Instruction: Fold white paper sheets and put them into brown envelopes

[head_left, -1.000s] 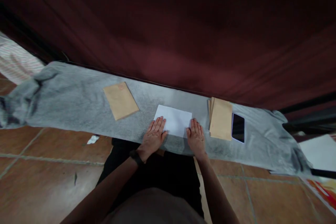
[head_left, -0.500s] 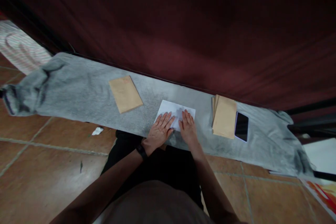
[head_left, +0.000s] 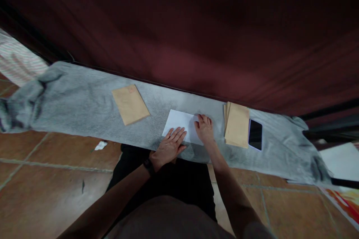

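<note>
A white sheet of paper (head_left: 181, 117), seemingly folded, lies flat on the grey cloth in front of me. My left hand (head_left: 169, 146) rests on its lower left part, palm down, with the fingers stretched out and a dark band on the wrist. At the paper's right end is my right hand (head_left: 205, 130), its fingers bent in and its thumb close to the index finger. These fingers hold the paper's right edge, which they partly cover. To the left lies a brown envelope (head_left: 130, 104). A stack of brown envelopes (head_left: 237, 125) lies to the right of my right hand.
A phone (head_left: 255, 134) with a dark screen lies beside the stack. Grey cloth (head_left: 81, 101) covers the long narrow surface, with a dark red curtain-like sheet (head_left: 179, 44) behind it. A white scrap (head_left: 101, 145) is on the tiled floor (head_left: 56, 183).
My right hand has gone from lying flat on the paper to bent fingers at its right edge. My left hand has slid slightly down towards me. The view has shifted a little.
</note>
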### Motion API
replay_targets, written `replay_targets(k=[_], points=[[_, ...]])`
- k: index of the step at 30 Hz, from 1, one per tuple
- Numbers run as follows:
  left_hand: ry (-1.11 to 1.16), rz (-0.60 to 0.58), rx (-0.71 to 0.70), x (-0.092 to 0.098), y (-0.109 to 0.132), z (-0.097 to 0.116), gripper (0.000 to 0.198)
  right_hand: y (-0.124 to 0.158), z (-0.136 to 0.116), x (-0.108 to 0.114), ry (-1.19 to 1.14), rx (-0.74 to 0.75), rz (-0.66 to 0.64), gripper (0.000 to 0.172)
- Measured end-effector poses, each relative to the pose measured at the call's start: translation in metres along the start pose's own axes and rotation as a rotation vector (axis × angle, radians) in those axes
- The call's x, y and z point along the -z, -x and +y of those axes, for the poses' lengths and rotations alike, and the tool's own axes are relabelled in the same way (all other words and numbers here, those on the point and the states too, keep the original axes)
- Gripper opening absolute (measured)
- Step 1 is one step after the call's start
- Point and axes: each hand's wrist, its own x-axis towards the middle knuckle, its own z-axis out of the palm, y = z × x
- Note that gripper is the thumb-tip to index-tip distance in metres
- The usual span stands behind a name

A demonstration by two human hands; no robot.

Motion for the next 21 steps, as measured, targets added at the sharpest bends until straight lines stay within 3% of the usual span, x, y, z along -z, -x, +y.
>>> replay_targets(k=[11, 16, 21], points=[[0.014, -0.004, 0.011, -0.001, 0.003, -0.006, 0.052, -0.026, 0.010, 0.019, -0.114, -0.145, -0.130, 0.021], [0.029, 0.033, 0.012, 0.003, 0.005, -0.006, 0.052, -0.020, 0.019, 0.020, -0.471, -0.264, -0.101, 0.005], [0.026, 0.062, -0.028, 0.008, 0.007, 0.004, 0.060, -0.004, 0.025, 0.019, -0.741, -0.377, -0.013, 0.021]])
